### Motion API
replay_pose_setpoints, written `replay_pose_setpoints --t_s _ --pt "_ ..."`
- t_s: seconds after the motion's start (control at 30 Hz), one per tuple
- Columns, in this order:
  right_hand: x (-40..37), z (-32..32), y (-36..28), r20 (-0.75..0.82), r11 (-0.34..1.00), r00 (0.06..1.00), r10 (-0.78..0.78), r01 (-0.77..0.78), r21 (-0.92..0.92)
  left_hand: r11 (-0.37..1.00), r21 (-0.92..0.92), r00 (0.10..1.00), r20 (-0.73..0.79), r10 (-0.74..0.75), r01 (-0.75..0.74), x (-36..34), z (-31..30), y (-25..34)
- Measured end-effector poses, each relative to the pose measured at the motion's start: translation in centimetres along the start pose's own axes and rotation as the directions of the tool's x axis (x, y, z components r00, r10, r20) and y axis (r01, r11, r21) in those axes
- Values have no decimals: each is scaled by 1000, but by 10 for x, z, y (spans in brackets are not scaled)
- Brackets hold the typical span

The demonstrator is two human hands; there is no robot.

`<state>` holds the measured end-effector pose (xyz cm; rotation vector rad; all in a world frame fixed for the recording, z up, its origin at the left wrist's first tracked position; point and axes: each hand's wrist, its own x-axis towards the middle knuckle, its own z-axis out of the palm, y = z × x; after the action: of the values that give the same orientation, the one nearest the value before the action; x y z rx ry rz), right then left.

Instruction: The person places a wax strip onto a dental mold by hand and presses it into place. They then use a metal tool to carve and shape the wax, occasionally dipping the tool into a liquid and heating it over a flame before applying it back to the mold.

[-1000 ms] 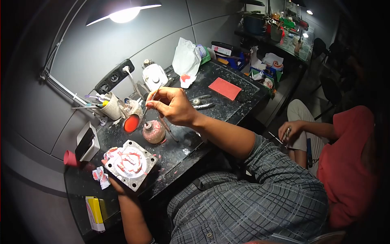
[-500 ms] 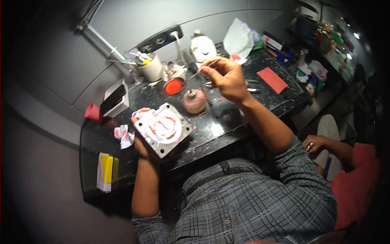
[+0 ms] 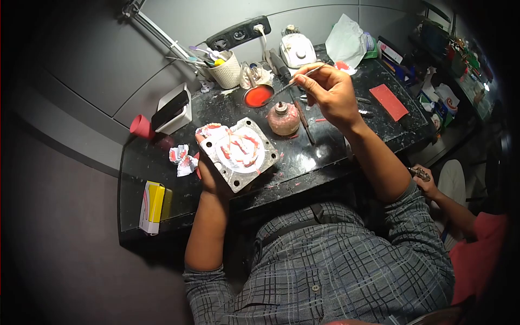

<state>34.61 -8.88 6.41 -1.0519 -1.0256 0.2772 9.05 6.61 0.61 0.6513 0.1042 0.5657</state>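
My left hand (image 3: 208, 174) holds a square metal flask (image 3: 242, 154) from below, near the table's front edge. The flask holds white plaster with pink wax and teeth in it. My right hand (image 3: 329, 95) is raised above the table and pinches a thin metal instrument (image 3: 297, 80). Its tip points left, toward a small round dish of red wax (image 3: 258, 96). A pink glass spirit burner (image 3: 283, 117) stands between the flask and my right hand.
On the black worktable (image 3: 325, 154): a cup of tools (image 3: 226, 69), a phone in a white holder (image 3: 173, 108), a red wax sheet (image 3: 391, 101), a yellow box (image 3: 152, 207), pink-white scraps (image 3: 182, 159). Another person in red (image 3: 479, 254) sits at right.
The view has tipped down and shifted, so the table sits higher in frame. My right hand stays raised with the instrument; my left hand keeps holding the flask.
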Motion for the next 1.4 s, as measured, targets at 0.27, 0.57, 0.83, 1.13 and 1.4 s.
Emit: replay_pose_setpoints --t_s 0.27,0.57,0.83,1.13,1.4 --pt "-12 14 2 326 974 940 99 -158 159 1000 15 1000 7 -22 22 -3 7 0" --pt "-14 18 4 344 975 930 130 -183 126 1000 -13 999 27 -29 29 0 -6 0" --pt "-16 21 1 331 979 937 114 -163 125 999 -2 999 7 -34 34 0 1 -1" --pt "-5 7 0 62 1000 998 -18 17 17 999 -50 1000 7 -20 21 0 -6 -2" --pt "-1 2 8 -55 991 997 -58 51 -124 991 -92 991 105 -85 95 -2 0 0"
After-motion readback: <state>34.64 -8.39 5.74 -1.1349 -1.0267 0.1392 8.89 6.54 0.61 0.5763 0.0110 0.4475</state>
